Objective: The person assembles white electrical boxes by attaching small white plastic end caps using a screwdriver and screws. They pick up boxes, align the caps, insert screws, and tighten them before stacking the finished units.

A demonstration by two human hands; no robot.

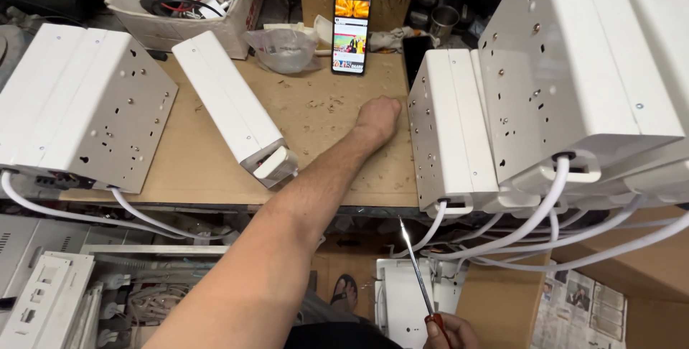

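Head view, nearest first: my right hand [451,329] grips a red-handled screwdriver [420,281], its tip pointing up toward the cables [502,238]. Farther out, my left hand [378,115] rests on the bench [323,115], curled shut, touching a white box [448,130]. Beyond stands a lit phone [351,31].

Left hand [379,115] fisted on the particleboard workbench [323,155], touching a white metal enclosure [448,130]. Right hand [451,331] gripping a red-handled screwdriver [420,281], tip up. Lit smartphone [351,31] propped upright behind; another white enclosure [233,105] lying left.
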